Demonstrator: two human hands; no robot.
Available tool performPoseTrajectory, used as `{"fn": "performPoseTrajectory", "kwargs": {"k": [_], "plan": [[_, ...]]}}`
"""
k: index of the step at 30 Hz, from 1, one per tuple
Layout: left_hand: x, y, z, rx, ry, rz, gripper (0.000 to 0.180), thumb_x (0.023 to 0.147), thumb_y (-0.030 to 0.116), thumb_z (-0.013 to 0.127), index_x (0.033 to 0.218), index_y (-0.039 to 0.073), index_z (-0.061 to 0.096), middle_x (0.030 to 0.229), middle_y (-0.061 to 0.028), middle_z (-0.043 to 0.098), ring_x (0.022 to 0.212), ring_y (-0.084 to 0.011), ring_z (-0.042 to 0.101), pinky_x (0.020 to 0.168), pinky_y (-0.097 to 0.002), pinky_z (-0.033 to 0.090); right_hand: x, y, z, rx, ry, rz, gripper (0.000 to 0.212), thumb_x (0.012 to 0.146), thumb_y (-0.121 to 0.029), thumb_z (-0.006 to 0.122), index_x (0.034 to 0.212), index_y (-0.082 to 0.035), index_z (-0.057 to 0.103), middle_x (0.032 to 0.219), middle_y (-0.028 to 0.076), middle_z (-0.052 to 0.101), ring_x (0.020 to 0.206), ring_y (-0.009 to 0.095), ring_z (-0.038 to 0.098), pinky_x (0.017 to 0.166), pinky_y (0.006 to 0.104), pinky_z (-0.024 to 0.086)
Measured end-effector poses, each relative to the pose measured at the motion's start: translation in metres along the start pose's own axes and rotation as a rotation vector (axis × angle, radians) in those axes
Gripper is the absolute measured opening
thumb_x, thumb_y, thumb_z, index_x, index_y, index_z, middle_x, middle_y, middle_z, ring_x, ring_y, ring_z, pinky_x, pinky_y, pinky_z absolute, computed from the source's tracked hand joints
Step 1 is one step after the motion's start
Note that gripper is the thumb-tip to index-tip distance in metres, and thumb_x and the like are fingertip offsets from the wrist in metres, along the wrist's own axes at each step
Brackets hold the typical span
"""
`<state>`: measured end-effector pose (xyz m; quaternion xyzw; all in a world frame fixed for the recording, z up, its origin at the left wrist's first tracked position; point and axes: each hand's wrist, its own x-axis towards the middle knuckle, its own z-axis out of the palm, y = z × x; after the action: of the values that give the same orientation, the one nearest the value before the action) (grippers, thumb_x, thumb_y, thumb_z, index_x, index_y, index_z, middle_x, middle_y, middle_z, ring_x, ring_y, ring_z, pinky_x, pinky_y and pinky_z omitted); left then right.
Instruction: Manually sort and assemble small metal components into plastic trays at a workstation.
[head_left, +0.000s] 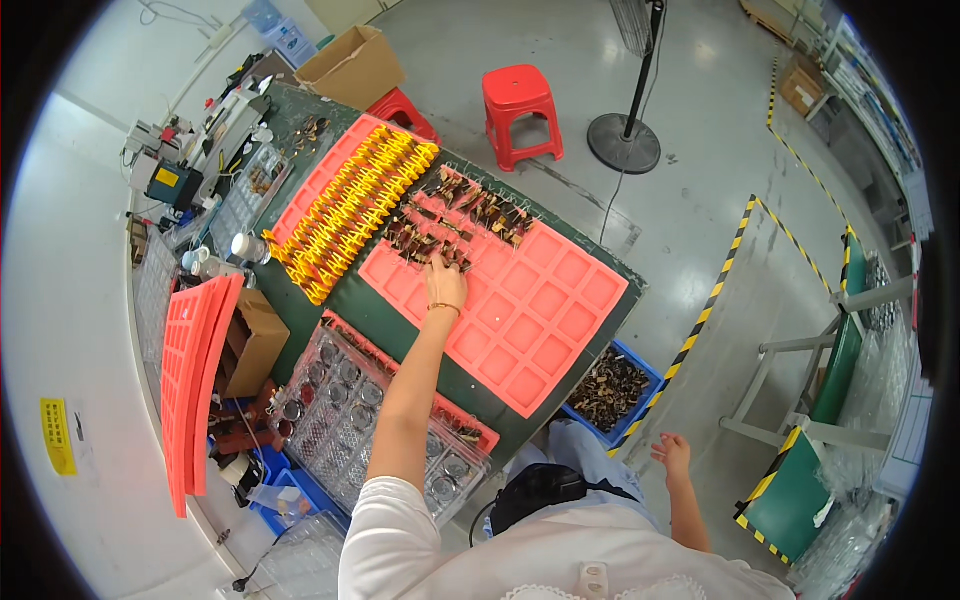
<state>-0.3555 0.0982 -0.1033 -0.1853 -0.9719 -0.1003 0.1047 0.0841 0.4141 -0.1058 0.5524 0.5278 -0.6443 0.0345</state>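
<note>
My left hand (446,283) reaches over a pink foam tray (548,300) with square pockets. Its fingertips are drawn together at a row of small dark brown parts with thin leads (425,243); what lies between them is too small to make out. More such parts (487,210) cover the far end of the tray, while the near pockets show bare pink. Away from the table, low at my right side, my right hand (674,453) hangs with fingers apart and nothing in it.
Left of the tray, yellow clips (350,215) fill another pink tray. Nearer stand clear plastic trays with round dark pieces (350,400) and upright pink foam sheets (190,380). A blue bin (612,392) of small parts sits by the table edge. Beyond are a red stool (520,105) and a fan stand (624,143).
</note>
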Motion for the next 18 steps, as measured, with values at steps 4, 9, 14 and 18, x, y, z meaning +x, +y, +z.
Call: {"fn": "performPoseTrajectory", "kwargs": {"k": [4,9,14,18], "plan": [[0.006,0.015,-0.013,0.022,0.041,-0.025,0.013,0.07,0.007,0.057,0.07,-0.004,0.063,0.096,-0.0173,0.047,0.089,-0.0347,0.047,0.079,-0.0414,0.041,-0.008,0.0,-0.008,-0.02,-0.009,-0.008,0.02,0.084,-0.016,0.05,0.097,-0.001,0.052,0.091,0.009,0.055,0.076,0.022,0.059,0.063,0.0329,0.05],[-0.004,-0.004,-0.031,-0.175,-0.018,-0.101,0.012,0.071,0.007,0.058,0.072,-0.005,0.061,0.094,-0.0166,0.047,0.08,-0.0345,0.052,0.072,-0.0414,0.044,-0.017,-0.017,-0.006,-0.068,-0.029,-0.068,0.019,0.083,-0.015,0.05,0.096,-0.001,0.053,0.084,0.007,0.056,0.072,0.018,0.058,0.059,0.0293,0.048],[-0.049,0.035,-0.072,-0.53,0.093,0.023,0.018,0.074,0.013,0.062,0.07,-0.005,0.06,0.095,-0.0179,0.053,0.07,-0.0266,0.057,0.062,-0.0345,0.047,-0.028,-0.082,0.051,-0.318,-0.098,-0.564,0.016,0.081,-0.012,0.055,0.092,-0.002,0.056,0.08,0.006,0.058,0.066,0.012,0.055,0.058,0.024,0.045],[-0.096,0.087,-0.145,-1.03,-0.413,-0.308,0.02,0.077,0.015,0.063,0.071,-0.004,0.06,0.071,-0.008,0.057,0.065,-0.0132,0.058,0.058,-0.0256,0.046,-0.076,-0.164,0.133,-0.303,-0.284,-0.999,0.02,0.084,-0.015,0.053,0.098,-0.002,0.054,0.087,0.007,0.055,0.071,0.014,0.054,0.063,0.0258,0.043]]}}
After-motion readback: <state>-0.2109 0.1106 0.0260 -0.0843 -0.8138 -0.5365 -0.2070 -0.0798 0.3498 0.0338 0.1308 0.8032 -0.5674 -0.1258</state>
